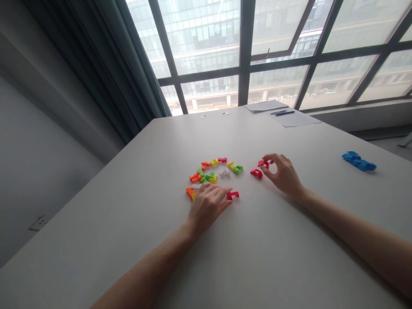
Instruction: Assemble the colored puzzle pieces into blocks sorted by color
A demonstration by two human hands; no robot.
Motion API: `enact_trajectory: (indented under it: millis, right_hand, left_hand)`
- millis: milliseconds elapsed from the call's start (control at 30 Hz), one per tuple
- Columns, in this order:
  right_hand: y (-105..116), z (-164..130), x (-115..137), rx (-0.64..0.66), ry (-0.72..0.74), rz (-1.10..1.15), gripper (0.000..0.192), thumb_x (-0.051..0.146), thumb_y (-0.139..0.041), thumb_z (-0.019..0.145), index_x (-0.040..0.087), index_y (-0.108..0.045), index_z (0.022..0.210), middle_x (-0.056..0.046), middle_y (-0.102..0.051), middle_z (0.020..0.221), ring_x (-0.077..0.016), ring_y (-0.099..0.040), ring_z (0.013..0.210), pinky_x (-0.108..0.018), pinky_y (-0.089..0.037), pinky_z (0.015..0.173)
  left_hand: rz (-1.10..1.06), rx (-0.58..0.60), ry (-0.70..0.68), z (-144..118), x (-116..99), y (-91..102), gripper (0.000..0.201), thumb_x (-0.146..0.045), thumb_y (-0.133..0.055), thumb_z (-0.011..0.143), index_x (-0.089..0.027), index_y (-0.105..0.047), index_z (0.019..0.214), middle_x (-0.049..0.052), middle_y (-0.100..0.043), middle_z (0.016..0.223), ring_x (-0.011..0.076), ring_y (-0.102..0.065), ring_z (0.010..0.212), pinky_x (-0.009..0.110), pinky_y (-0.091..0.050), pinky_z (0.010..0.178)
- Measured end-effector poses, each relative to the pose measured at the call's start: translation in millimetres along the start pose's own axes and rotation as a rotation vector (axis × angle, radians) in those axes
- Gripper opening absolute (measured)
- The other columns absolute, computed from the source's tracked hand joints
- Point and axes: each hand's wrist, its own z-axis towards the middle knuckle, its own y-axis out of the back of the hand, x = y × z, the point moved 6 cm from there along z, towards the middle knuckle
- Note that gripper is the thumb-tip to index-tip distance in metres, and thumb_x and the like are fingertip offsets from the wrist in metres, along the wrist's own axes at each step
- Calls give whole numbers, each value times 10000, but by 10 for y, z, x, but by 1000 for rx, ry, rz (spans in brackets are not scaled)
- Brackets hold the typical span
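Between the thumb and forefinger of my right hand [285, 176] is a small red plastic piece [263, 164]. A second red piece [256, 173] lies on the table just below it. My left hand [210, 201] has its thumb and fingertips closed around another red plastic piece [233, 195] with a hooked end, low over the table. Under and beside that hand are an orange piece [189, 192] and part of a yellow one. Beyond it lies a loose cluster of small plastic pieces: orange [195, 177], green [238, 169], yellow [214, 162], white [225, 172] and red [222, 160].
Several blue pieces [358, 162], seemingly joined, lie at the right of the white table [128, 214]. Papers [266, 106] and pens [285, 113] rest at its far edge, by the windows. A dark curtain [106, 56] hangs at the left.
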Motion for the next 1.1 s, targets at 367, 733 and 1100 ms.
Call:
enact_trajectory:
  millis: [367,733,1100]
  right_hand:
    - [-41,-9,-113,62,-60,-160,240,322,-480,909,214,-602,1084,-94,-678,1093,-283,-568,1017,-421,-354,841]
    - [-152,-79,194,197,178,-164,114,261,-591,874,230,-631,976,-44,-704,1001,-245,-565,981,-389,-312,839]
    - [-54,-86,384,171,343,24,135,225,-513,944,239,-591,1054,-38,-700,1017,-190,-616,926,-377,-352,914]
  left_hand:
    - [13,31,50,6,13,-29,353,-326,-692,838,-176,-587,1140,69,-697,1041,243,-624,1007,399,-443,906]
    - [3,-49,-15,2,-9,9,421,-230,-737,791,-173,-559,1167,60,-674,1055,231,-605,979,376,-456,894]
    - [-34,-111,-30,10,-22,56,294,-288,-678,849,-179,-587,1106,65,-677,1031,221,-610,964,383,-468,888]
